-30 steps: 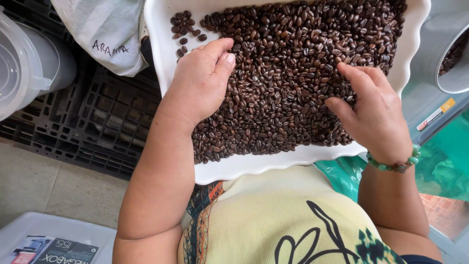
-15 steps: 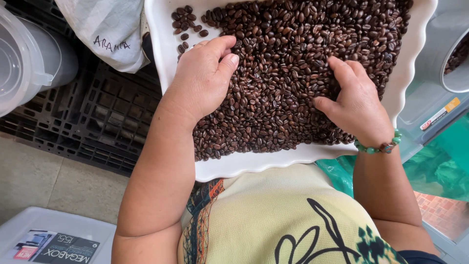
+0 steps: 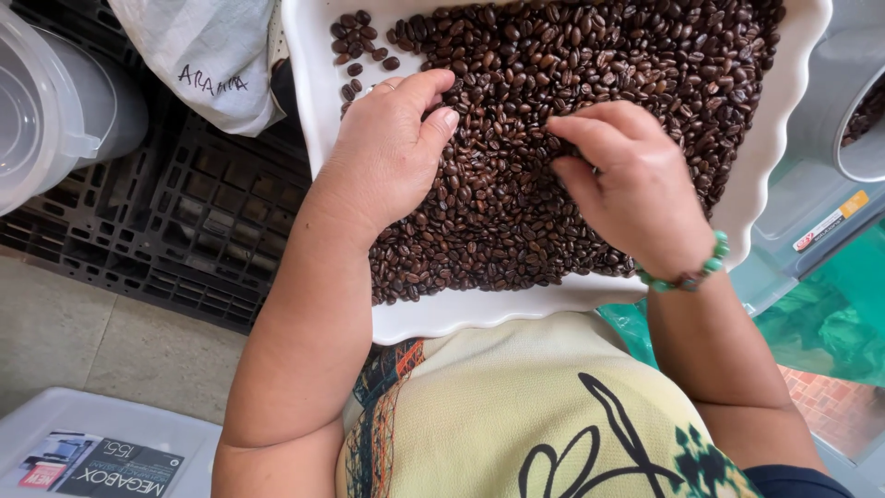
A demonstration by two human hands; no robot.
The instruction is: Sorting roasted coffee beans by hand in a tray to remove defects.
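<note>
A white scalloped tray (image 3: 479, 314) rests in front of my chest, filled with dark roasted coffee beans (image 3: 590, 65). My left hand (image 3: 387, 152) lies curled on the beans at the tray's left side, fingers bent inward; whether it holds beans I cannot tell. My right hand (image 3: 631, 184), with a green bead bracelet (image 3: 687, 272) at the wrist, rests on the beans in the middle of the tray, thumb and fingertips drawn together over them. A few loose beans (image 3: 355, 37) lie apart in the tray's far left corner.
A black plastic pallet (image 3: 175, 212) lies on the floor at left, with a clear plastic container (image 3: 46, 101) and a white sack (image 3: 212, 55) on it. A white box lid (image 3: 111, 443) sits at bottom left. A grey container (image 3: 853, 101) with beans and green plastic (image 3: 830, 314) are at right.
My right hand has slid left across the beans, from the tray's right side to its middle, fingers closing toward the thumb. The left hand has barely moved.
</note>
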